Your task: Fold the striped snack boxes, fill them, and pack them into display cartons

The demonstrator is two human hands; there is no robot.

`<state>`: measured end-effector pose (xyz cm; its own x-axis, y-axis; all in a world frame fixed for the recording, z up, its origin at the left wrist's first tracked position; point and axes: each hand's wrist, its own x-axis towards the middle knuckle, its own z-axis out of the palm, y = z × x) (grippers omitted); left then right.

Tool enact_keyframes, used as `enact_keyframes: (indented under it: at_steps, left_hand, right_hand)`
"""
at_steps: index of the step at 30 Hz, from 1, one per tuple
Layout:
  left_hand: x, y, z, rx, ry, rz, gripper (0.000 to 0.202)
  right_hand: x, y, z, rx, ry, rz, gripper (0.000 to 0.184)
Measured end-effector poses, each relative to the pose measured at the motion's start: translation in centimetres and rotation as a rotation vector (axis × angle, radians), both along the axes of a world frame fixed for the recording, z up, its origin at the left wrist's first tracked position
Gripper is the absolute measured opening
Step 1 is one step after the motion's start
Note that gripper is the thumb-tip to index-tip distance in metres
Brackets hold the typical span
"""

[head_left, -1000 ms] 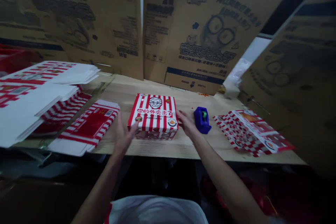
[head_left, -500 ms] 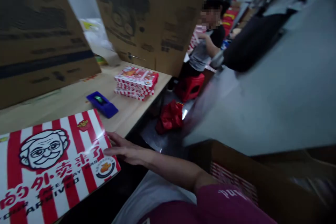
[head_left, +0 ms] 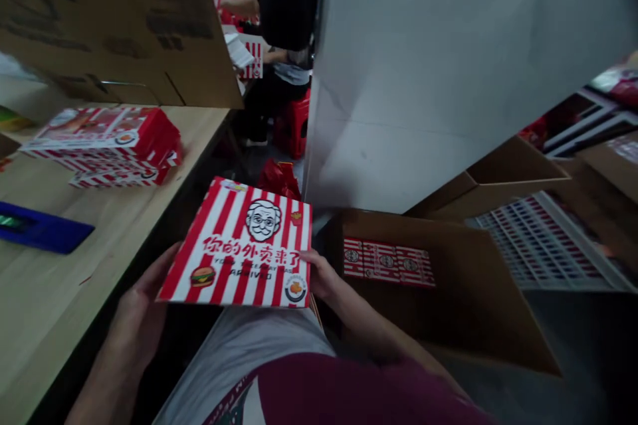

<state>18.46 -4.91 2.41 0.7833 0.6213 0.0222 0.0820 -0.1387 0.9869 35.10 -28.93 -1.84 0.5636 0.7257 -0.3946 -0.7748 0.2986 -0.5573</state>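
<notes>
A red-and-white striped takeaway box [head_left: 239,239], printed with a bearded face, a burger and Chinese lettering, is held level above my lap. My left hand [head_left: 144,292] grips its left edge, the fingers partly hidden behind and under it. On the opposite side my right hand [head_left: 321,275] holds the right edge. To the right of my body stands an open cardboard carton [head_left: 448,325], with several matching striped boxes [head_left: 386,262] lying in a row at its far side.
On the wooden table [head_left: 64,299] at left are a stack of striped boxes [head_left: 114,146] and a blue tape dispenser-like tool [head_left: 50,229]. A large cardboard sheet [head_left: 124,26], a grey panel [head_left: 423,80] and a white plastic crate [head_left: 553,246] stand around. Behind, a person [head_left: 284,70] sits on a red stool [head_left: 299,123].
The striped box has come off the table side to above my lap, held in both hands. My view has turned right, bringing the open carton and its boxes into sight.
</notes>
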Motion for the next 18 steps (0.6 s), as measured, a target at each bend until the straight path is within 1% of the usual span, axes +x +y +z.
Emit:
enact_keyframes:
  at_steps: [1,2,4,5,7,9,11,13,14,16,18]
  left_hand:
    - [1.4,0.2,-1.1,-0.059,0.029,-0.032,0.067]
    - [2.7,0.3,-2.2,-0.052,0.090,-0.026,0.068]
    - [4.6,0.5,-4.9,0.023,0.293,-0.019,0.068]
    - [5.1,0.4,-6.2,0.066,0.416,-0.043,0.068]
    - [5.4,0.2,-9.0,0.144,0.638,-0.170,0.069]
    - [5.1,-0.2,-11.4,0.300,0.810,-0.303,0.066]
    - [4.5,-0.7,-13.3,0.544,0.895,-0.365,0.057]
    - [4.0,-1.2,-14.6,0.761,0.893,-0.362,0.052]
    - [3.7,-1.5,-14.9,0.831,0.869,-0.354,0.051]
    - [3.5,-2.0,-15.3,0.905,0.822,-0.352,0.051]
    - [3.4,-2.4,-15.5,0.951,0.792,-0.358,0.051]
  right_hand:
    - [0.5,-1.6,-0.6,-0.022,-0.001,-0.057,0.049]
    - [1.1,-3.2,-1.1,-0.048,-0.008,-0.113,0.048]
    - [2.4,-6.4,-2.2,-0.107,-0.037,-0.234,0.046]
    - [3.1,-8.1,-2.6,-0.139,-0.058,-0.295,0.045]
    - [4.8,-11.4,-3.5,-0.205,-0.101,-0.406,0.044]
    - [6.6,-14.6,-4.3,-0.264,-0.143,-0.496,0.045]
    - [8.4,-17.9,-5.2,-0.314,-0.179,-0.554,0.047]
    - [9.8,-21.4,-6.0,-0.363,-0.212,-0.579,0.050]
    - [10.2,-23.2,-6.3,-0.391,-0.226,-0.578,0.052]
    - [10.2,-26.6,-7.1,-0.448,-0.239,-0.575,0.053]
    - [9.3,-29.8,-8.1,-0.497,-0.194,-0.604,0.052]
